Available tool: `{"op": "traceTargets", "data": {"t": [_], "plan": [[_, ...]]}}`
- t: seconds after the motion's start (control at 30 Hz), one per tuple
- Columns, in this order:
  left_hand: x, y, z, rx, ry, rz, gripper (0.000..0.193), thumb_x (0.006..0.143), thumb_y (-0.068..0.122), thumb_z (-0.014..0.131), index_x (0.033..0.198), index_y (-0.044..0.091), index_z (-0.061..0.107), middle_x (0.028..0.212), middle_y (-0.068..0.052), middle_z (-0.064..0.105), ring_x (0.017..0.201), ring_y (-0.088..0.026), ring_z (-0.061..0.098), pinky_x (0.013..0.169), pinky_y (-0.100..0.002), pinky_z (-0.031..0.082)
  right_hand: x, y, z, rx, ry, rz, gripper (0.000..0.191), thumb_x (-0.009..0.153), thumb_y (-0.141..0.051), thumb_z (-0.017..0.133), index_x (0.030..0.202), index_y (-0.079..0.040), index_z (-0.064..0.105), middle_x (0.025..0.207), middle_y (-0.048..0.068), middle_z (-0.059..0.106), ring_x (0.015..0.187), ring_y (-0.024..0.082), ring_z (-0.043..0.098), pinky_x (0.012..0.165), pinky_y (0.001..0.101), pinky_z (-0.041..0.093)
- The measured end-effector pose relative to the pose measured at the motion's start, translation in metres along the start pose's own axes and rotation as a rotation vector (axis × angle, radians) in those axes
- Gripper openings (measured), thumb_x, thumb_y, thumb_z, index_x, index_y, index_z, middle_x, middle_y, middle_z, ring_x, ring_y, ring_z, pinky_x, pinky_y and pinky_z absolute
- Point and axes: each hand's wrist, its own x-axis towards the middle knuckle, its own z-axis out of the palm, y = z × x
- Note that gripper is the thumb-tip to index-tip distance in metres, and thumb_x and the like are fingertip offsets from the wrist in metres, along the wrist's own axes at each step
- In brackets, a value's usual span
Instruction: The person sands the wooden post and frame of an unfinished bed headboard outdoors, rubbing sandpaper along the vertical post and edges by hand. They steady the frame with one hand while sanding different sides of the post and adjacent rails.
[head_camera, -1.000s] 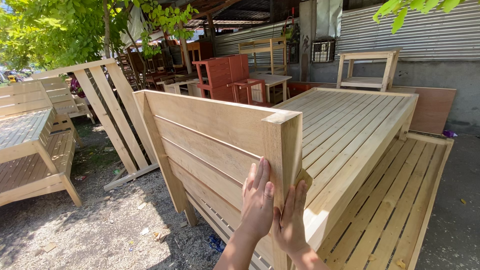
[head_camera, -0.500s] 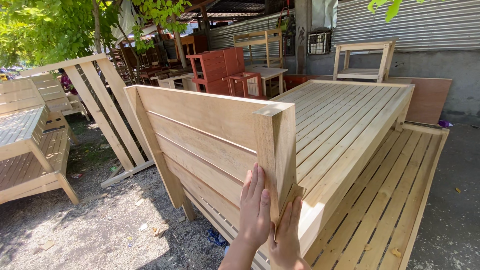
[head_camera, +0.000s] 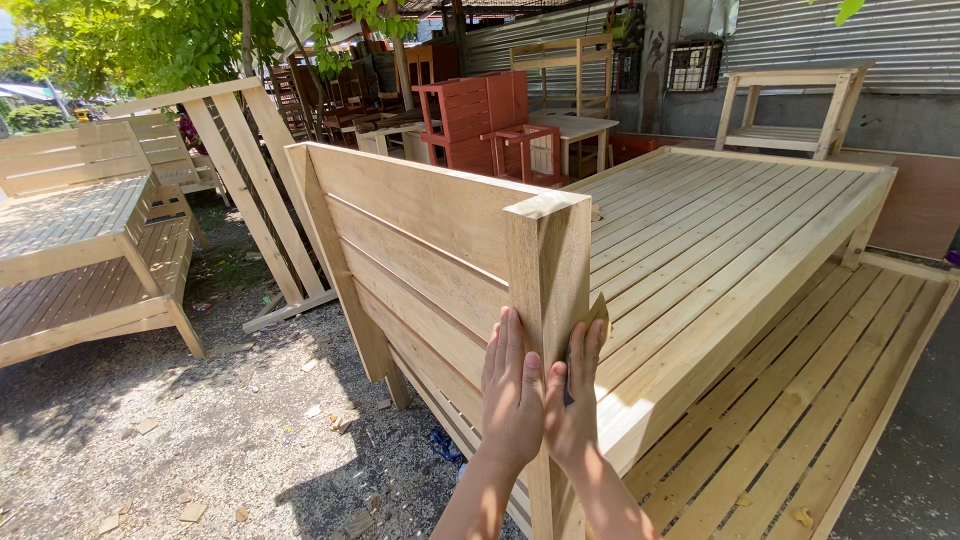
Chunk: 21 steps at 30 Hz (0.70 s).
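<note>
An unfinished wooden bed frame fills the middle of the head view; its slatted headboard (head_camera: 420, 240) ends in a square corner post (head_camera: 548, 260) close in front of me. My left hand (head_camera: 512, 390) lies flat with its fingers together against the near face of the post. My right hand (head_camera: 575, 395) presses a small piece of sandpaper (head_camera: 597, 318) against the right-hand side of the same post, its fingers stretched upward. The two hands touch each other at the thumbs.
The bed's slatted platform (head_camera: 720, 230) runs away to the right, with another slatted frame (head_camera: 820, 400) lying on the ground beside it. Wooden benches (head_camera: 80, 250) stand at the left on gravel. Red cabinets (head_camera: 470, 115), a table and a stool (head_camera: 790, 100) stand at the back by a corrugated wall.
Both hands have slid a little up the corner post, and my view has drawn closer to the post. The bed has not moved.
</note>
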Motion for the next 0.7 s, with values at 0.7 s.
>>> {"op": "traceTargets", "data": {"t": [0.7], "plan": [[0.029, -0.028, 0.044, -0.004, 0.481, 0.083, 0.079, 0.108, 0.06, 0.02, 0.162, 0.001, 0.023, 0.155, -0.028, 0.043, 0.139, -0.047, 0.046, 0.111, -0.048, 0.043, -0.052, 0.084, 0.0, 0.106, -0.439, 0.777, 0.072, 0.087, 0.005, 0.043, 0.152, -0.024, 0.044, 0.139, 0.012, 0.065, 0.129, 0.025, 0.06, 0.109, 0.0311, 0.044]]}}
